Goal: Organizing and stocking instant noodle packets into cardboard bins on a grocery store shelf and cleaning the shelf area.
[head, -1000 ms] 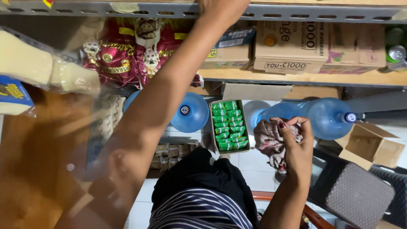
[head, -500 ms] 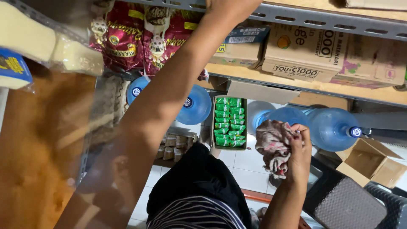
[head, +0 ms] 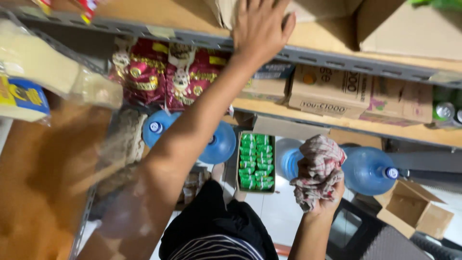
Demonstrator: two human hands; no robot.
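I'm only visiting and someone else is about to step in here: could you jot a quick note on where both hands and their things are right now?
Left hand: flat on the grey metal edge of the upper shelf, fingers spread against a cardboard box; it grips nothing.
Right hand: lower down, closed around a bunched checked cloth.
Nearby: red snack bags and cartons on the shelf below; blue water jugs and a tray of green packs on the floor.
Done: cloth in hand. Left: whether any shelf has been wiped cannot be told.

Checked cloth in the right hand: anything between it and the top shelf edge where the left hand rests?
Nothing visible blocks it. The checked cloth is bunched in the right hand, below the shelf edge; open air lies between. The left hand rests on that edge.
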